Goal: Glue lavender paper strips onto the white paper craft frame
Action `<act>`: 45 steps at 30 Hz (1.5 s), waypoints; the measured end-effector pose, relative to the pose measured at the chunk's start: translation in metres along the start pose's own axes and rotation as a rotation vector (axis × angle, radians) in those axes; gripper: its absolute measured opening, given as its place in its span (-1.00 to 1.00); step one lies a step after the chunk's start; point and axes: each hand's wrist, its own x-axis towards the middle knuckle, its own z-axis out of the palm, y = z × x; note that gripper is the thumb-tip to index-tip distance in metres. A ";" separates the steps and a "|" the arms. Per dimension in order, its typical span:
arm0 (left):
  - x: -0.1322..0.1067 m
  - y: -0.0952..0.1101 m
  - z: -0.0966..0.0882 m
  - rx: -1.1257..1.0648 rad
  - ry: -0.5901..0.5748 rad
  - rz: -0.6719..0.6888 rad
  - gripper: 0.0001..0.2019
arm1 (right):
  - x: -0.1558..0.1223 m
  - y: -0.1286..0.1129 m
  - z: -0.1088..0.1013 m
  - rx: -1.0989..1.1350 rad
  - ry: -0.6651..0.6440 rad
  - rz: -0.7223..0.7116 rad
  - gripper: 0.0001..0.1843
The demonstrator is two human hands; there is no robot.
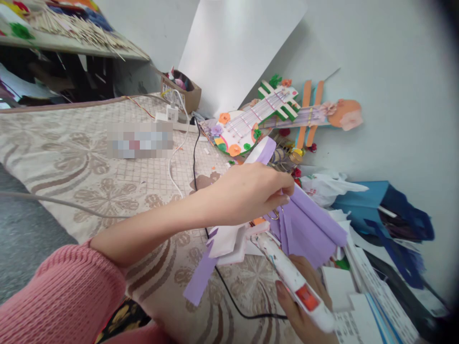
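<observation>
My left hand, in a pink knitted sleeve, reaches across the middle with its fingers pinched together; what sits between them is hidden. It hangs over purple paper, and a thin gold-coloured loop shows just under the fingertips. My right hand is wrapped around a white hot glue gun with a red part, its stained tip pointing up and left. By that tip lie folded white paper pieces and a purple paper strip.
Two paper guitar-like crafts with flowers lean by the wall. A power strip with a charger and cables sits near a cardboard box. A black cord crosses the patterned cloth. At right are a blue bag and stacked papers.
</observation>
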 end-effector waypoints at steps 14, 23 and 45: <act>0.000 -0.001 0.001 0.004 0.023 0.034 -0.77 | 0.010 -0.006 0.003 -0.062 0.021 -0.061 -0.83; 0.000 0.000 -0.001 0.000 0.016 0.030 -0.77 | 0.002 -0.003 0.006 -0.052 0.032 -0.060 -0.79; -0.004 0.001 -0.007 -0.028 0.035 0.029 -0.83 | -0.031 -0.026 0.037 0.188 0.117 0.250 -0.84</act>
